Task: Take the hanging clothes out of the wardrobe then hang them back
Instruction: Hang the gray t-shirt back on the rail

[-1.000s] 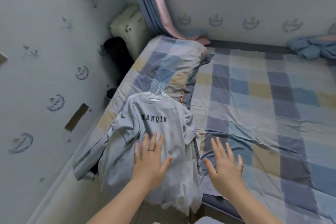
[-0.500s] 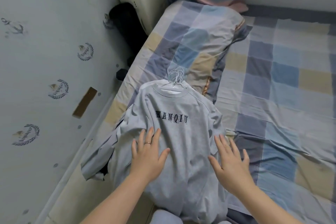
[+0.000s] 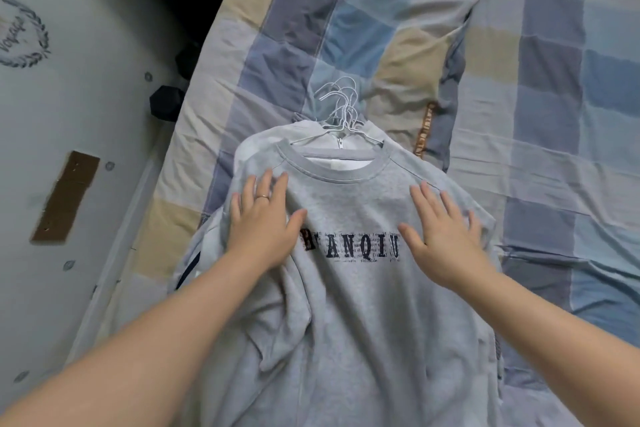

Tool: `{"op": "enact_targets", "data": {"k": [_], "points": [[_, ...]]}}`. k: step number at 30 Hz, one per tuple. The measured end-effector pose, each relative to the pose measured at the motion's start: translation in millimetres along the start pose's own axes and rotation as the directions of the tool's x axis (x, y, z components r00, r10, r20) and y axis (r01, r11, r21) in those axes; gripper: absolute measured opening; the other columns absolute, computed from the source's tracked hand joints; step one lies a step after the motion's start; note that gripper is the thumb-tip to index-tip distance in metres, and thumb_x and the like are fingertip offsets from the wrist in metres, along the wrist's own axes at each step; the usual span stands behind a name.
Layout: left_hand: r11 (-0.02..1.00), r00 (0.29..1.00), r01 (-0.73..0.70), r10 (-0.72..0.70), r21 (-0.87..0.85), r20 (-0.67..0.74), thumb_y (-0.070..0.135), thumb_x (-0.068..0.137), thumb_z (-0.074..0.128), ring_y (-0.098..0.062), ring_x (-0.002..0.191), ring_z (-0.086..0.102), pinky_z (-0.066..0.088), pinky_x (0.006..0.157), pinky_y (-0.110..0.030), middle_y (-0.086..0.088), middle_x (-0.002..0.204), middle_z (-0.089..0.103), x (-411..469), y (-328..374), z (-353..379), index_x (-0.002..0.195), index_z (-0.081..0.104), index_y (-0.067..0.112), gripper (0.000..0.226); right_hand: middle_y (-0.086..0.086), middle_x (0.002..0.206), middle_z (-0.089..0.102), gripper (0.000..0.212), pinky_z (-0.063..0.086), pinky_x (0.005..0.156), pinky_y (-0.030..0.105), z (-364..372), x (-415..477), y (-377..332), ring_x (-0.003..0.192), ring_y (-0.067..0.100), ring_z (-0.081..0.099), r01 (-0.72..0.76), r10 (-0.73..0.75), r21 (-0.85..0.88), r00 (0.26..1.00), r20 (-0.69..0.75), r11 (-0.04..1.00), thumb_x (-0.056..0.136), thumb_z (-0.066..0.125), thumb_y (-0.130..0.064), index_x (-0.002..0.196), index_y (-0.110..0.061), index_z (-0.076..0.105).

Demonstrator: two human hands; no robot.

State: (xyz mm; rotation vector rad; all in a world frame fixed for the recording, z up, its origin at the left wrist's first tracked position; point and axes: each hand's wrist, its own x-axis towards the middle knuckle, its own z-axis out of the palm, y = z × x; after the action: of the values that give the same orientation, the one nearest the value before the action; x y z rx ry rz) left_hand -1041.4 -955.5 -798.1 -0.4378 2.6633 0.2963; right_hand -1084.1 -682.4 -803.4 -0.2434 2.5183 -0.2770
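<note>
A pile of clothes on hangers lies on the bed. On top is a grey sweatshirt (image 3: 349, 305) with dark letters across the chest. Several white wire hanger hooks (image 3: 341, 107) stick out above its collar, and other garments lie hidden underneath. My left hand (image 3: 265, 218), wearing a ring, lies flat with straight fingers on the sweatshirt's left shoulder. My right hand (image 3: 446, 236) rests flat on the right side of the chest, fingers spread. Neither hand holds anything.
The bed (image 3: 554, 135) has a blue, grey and beige checked sheet, with a matching pillow (image 3: 374, 10) just beyond the hangers. A pale wall (image 3: 69, 114) with printed emblems runs along the left. A dark gap lies between wall and bed at top left.
Both hands have slid up the sweatshirt from its lower part to the shoulders and chest. The view has closed in on the pile.
</note>
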Motion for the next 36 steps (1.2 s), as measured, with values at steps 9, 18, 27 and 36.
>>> {"op": "enact_targets", "data": {"k": [9,18,27,36], "points": [[0.999,0.997,-0.002,-0.001,-0.033,-0.071,0.043,0.102,0.041,-0.034,0.138,0.032,0.022,0.113,-0.045,-0.008,0.152,0.040,99.2,-12.5,8.8,0.149,0.036,0.022,0.051,-0.008,0.164,0.007,0.066,0.014,0.117,0.056,19.5,105.3,-8.8,0.149,0.020,0.011,-0.086,0.085,-0.010,0.995,-0.059,0.996,0.099,0.029,-0.053,0.155,-0.028,0.006],[0.950,0.983,-0.097,0.044,-0.296,-0.181,0.016,0.096,0.056,-0.040,0.116,0.046,0.034,0.104,-0.047,-0.015,0.122,0.056,100.7,-22.3,-2.4,0.117,0.062,0.011,0.022,-0.003,0.164,0.012,0.073,0.018,0.116,0.053,5.6,109.9,-15.4,0.148,0.021,0.017,-0.097,0.097,0.011,0.992,-0.075,0.995,0.097,0.043,-0.048,0.156,-0.026,0.006],[0.872,0.940,-0.294,0.189,-0.392,-0.285,-0.002,0.091,0.045,-0.033,0.102,0.051,0.043,0.089,-0.047,-0.011,0.113,0.053,48.3,-27.1,-46.5,0.108,0.056,0.010,0.024,-0.001,0.085,0.057,0.015,0.037,0.081,0.042,-54.0,78.1,-7.2,0.100,0.032,0.059,-0.140,0.155,0.131,0.982,-0.110,0.981,0.100,0.044,-0.033,0.095,-0.025,0.056],[0.827,0.977,-0.203,0.139,-0.525,-0.159,0.021,0.097,0.060,-0.019,0.089,0.058,0.036,0.073,-0.029,0.004,0.091,0.066,-23.1,1.2,-120.0,0.094,0.066,0.015,0.009,0.007,0.078,0.061,0.016,0.042,0.071,0.040,-126.3,-45.6,12.4,0.080,0.029,0.055,-0.038,0.142,0.312,0.937,-0.318,0.949,0.096,0.059,-0.022,0.086,-0.010,0.064]]}}
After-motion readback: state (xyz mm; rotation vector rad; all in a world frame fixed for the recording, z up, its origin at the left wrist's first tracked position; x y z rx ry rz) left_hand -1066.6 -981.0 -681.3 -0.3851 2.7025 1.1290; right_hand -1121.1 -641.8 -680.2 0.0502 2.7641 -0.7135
